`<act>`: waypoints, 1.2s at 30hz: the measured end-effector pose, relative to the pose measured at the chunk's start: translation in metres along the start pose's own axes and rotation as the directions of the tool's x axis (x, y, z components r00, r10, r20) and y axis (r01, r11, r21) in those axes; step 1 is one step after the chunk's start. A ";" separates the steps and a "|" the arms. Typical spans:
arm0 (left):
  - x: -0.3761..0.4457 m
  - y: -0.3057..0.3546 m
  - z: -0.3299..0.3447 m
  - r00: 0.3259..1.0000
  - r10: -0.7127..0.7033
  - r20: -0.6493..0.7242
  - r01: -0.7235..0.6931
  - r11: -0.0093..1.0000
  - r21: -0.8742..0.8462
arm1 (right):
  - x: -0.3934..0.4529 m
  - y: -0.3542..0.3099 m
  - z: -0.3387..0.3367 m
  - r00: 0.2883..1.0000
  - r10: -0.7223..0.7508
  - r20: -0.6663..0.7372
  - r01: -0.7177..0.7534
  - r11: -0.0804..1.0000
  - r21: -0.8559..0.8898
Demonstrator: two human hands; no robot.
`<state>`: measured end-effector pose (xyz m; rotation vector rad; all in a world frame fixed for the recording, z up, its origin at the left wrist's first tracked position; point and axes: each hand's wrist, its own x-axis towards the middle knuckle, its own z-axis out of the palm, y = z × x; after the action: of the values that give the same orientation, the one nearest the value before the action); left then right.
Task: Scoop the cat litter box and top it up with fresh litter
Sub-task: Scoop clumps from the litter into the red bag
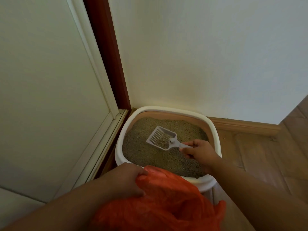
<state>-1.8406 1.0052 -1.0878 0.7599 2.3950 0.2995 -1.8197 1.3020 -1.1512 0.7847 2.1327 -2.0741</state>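
our right hand (pixel 198 150) pinches scoop (pixel 164 139) handle | loaded head points away-left | left hand (pixel 128 179) grips orange bag (pixel 166 197) nearer us

The single head camera sits above my arms, facing forward and down into a room corner. It views the litter box (pixel 168 112) closely, wide-angle, near frame centre.

No text, label, brand, number or sign could be read anywhere in the head view.
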 end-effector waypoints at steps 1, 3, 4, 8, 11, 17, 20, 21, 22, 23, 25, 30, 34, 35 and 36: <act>0.000 0.000 0.000 1.000 -0.002 -0.001 0.002 1.000 -0.002 | -0.001 0.000 -0.001 1.000 0.002 -0.002 -0.002 1.000 0.005; -0.001 -0.001 0.001 1.000 -0.010 0.000 0.010 1.000 -0.006 | -0.002 0.000 -0.002 1.000 0.005 -0.008 -0.005 1.000 0.010; -0.001 -0.001 0.001 1.000 -0.013 0.001 0.013 1.000 -0.003 | -0.003 -0.001 -0.003 1.000 0.005 -0.005 -0.005 1.000 0.006; -0.002 0.001 0.000 1.000 -0.015 0.003 0.015 1.000 -0.006 | -0.005 -0.001 -0.010 0.999 -0.006 -0.050 0.006 1.000 -0.005; -0.003 0.000 -0.001 1.000 -0.019 -0.006 0.019 1.000 -0.008 | -0.003 -0.003 -0.021 0.991 -0.035 -0.128 0.026 0.997 -0.068; -0.005 -0.002 0.000 1.000 -0.028 -0.013 0.028 1.000 0.006 | -0.006 -0.007 -0.038 0.981 -0.030 -0.191 0.010 0.995 -0.104; -0.004 -0.001 0.000 1.000 -0.023 -0.021 0.023 1.000 0.007 | -0.010 -0.009 -0.043 0.976 -0.041 -0.216 0.021 0.995 -0.095; -0.004 0.000 0.000 1.000 -0.023 -0.021 0.023 1.000 0.007 | -0.012 -0.010 -0.045 0.973 -0.050 -0.223 0.028 0.995 -0.100; -0.004 0.000 0.000 1.000 -0.022 -0.021 0.022 1.000 0.008 | -0.013 -0.011 -0.047 0.973 -0.058 -0.223 0.034 0.993 -0.110; -0.005 0.001 0.001 1.000 -0.019 -0.019 0.019 1.000 0.012 | -0.014 -0.012 -0.048 0.975 -0.062 -0.213 0.037 0.992 -0.118; -0.005 0.002 0.001 1.000 -0.014 -0.012 0.015 1.000 0.020 | -0.017 -0.014 -0.051 0.984 -0.058 -0.169 0.034 0.989 -0.144; -0.007 0.001 0.001 1.000 -0.014 -0.001 0.014 1.000 0.014 | -0.023 -0.016 -0.050 0.996 -0.054 -0.077 0.038 0.981 -0.190; -0.008 0.000 0.000 1.000 -0.011 -0.024 0.012 1.000 0.024 | -0.027 -0.012 -0.049 0.998 -0.039 -0.050 0.027 0.978 -0.209; -0.008 0.000 0.000 1.000 -0.004 -0.025 0.004 1.000 0.017 | -0.028 -0.011 -0.049 0.999 -0.034 -0.040 0.024 0.977 -0.211; -0.008 0.000 0.000 1.000 0.005 -0.029 -0.005 1.000 0.007 | -0.030 -0.011 -0.050 0.999 -0.027 -0.026 0.021 0.977 -0.213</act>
<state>-1.8355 1.0007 -1.0836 0.7699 2.4228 0.3067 -1.7834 1.3404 -1.1251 0.7694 2.3399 -1.8138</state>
